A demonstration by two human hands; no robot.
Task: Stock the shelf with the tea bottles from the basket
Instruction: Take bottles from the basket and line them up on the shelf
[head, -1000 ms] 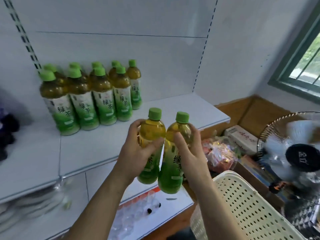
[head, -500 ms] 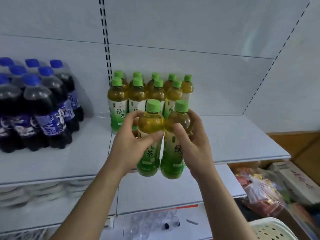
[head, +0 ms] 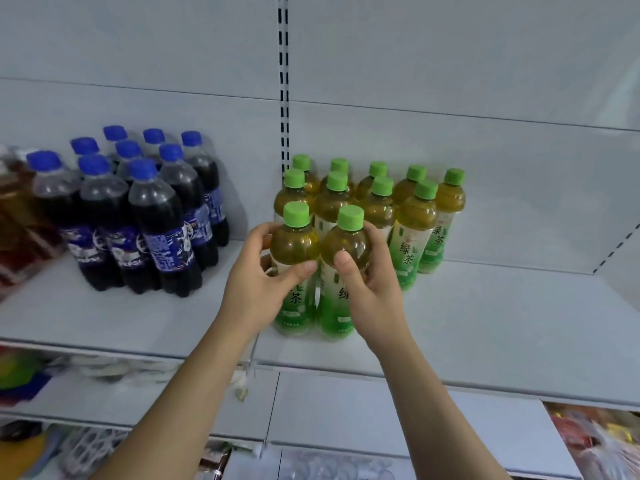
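My left hand (head: 258, 289) grips one green-capped tea bottle (head: 294, 247) and my right hand (head: 372, 289) grips a second tea bottle (head: 346, 247) beside it. Both bottles stand upright, side by side, with their bases at the white shelf (head: 485, 327) in front of the stocked group of tea bottles (head: 412, 216). That group stands in two rows against the back panel. The basket is out of view.
Several dark cola bottles with blue caps (head: 149, 216) stand on the shelf's left part. Amber bottles (head: 14, 209) sit at the far left edge. Bare shelf stretches to the right of the tea. A lower shelf (head: 381, 410) holds blurred goods; snack packs (head: 595, 441) lie bottom right.
Both hands carried the two tea bottles forward and left from beside the basket onto the shelf, in front of the stocked tea. The view turned left; basket and fan left the frame.
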